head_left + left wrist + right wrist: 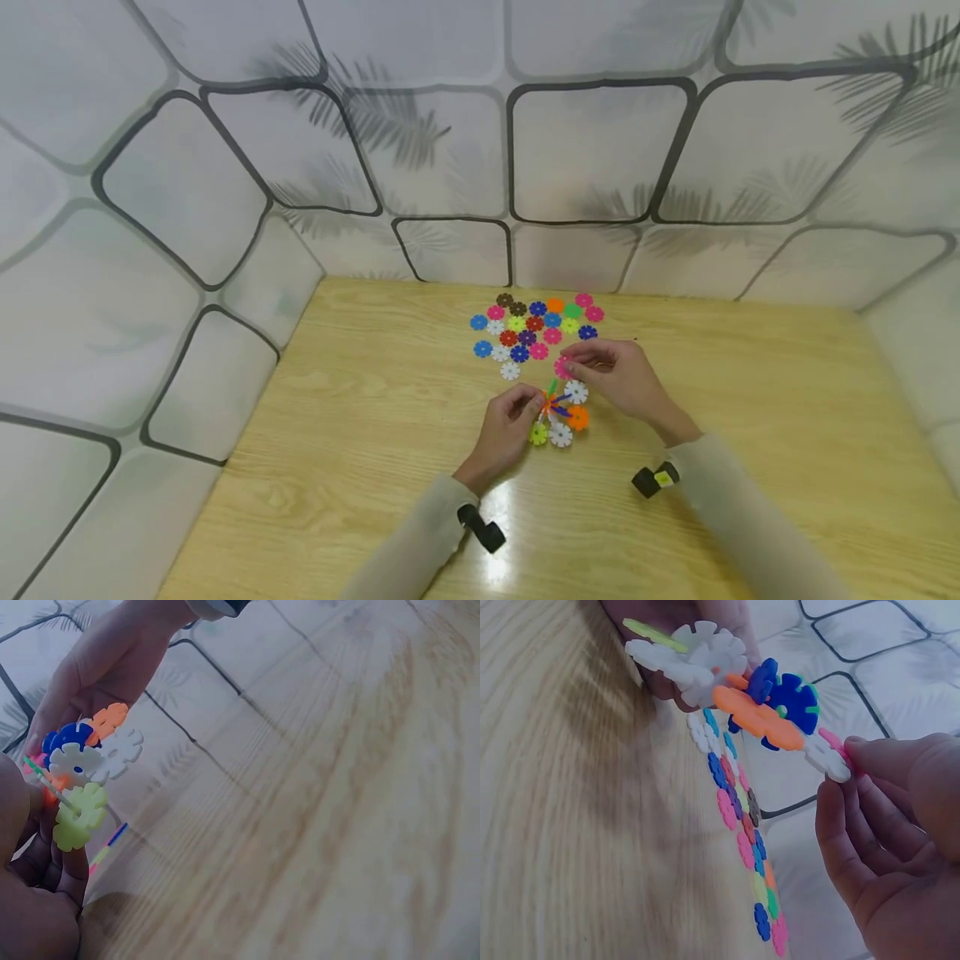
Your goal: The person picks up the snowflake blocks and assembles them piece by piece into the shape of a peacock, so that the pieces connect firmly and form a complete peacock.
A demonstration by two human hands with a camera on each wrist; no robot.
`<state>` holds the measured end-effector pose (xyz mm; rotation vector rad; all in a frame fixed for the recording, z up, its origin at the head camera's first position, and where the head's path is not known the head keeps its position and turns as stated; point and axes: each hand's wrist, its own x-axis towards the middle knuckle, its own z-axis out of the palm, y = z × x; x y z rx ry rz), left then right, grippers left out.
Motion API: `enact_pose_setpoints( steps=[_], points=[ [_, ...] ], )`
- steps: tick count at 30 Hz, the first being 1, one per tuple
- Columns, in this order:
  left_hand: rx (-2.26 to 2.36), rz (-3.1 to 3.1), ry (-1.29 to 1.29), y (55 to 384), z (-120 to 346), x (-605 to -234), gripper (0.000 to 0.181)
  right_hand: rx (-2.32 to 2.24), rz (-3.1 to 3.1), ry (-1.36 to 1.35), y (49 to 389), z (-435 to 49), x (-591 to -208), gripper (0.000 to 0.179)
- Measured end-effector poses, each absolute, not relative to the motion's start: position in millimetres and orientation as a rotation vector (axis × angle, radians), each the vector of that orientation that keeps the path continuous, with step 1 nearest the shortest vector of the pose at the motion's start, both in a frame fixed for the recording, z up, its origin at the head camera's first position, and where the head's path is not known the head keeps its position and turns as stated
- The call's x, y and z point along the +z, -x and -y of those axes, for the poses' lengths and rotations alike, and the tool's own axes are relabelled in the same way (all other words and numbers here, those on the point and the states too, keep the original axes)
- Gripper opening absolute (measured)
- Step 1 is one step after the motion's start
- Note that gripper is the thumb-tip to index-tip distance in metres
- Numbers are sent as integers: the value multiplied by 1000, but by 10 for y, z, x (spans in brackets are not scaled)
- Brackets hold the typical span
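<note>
My left hand [508,425] pinches a cluster of interlocked plastic snowflake discs near its orange centre [550,405]. White, blue, orange, green and yellow-green discs fan out from it; the orange disc [757,718] and a blue disc [795,703] show in the right wrist view. Between the thumb and fingers of my right hand [622,379] is a pink snowflake disc [562,367], just above a white disc [576,392] of the cluster. In the right wrist view the pink disc [834,746] lies against the white one; whether they are slotted together cannot be told.
Loose snowflake discs in many colours lie flat beyond the hands, among them a purple one [527,338] and a green one [573,311]. The wooden table [360,400] meets a patterned wall covering [442,167] at the back and left.
</note>
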<state>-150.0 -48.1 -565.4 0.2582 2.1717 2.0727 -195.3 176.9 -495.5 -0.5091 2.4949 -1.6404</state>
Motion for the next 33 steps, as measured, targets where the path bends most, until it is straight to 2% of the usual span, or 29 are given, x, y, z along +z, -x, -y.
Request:
enact_pose_setpoints(
  steps=[21, 27, 33],
  points=[
    [2116, -2249, -284, 1485, 468, -5654, 17, -1534, -2558, 508, 1907, -1531, -4985, 13],
    [2228, -2140, -202, 1501, 439, -5650, 18, -1454, -2647, 496, 2123, -1643, -5019, 32],
    [2322, -2052, -72, 1520, 448, -5692, 15, -930, -2921, 390, 2384, -1769, -5243, 50]
  ],
)
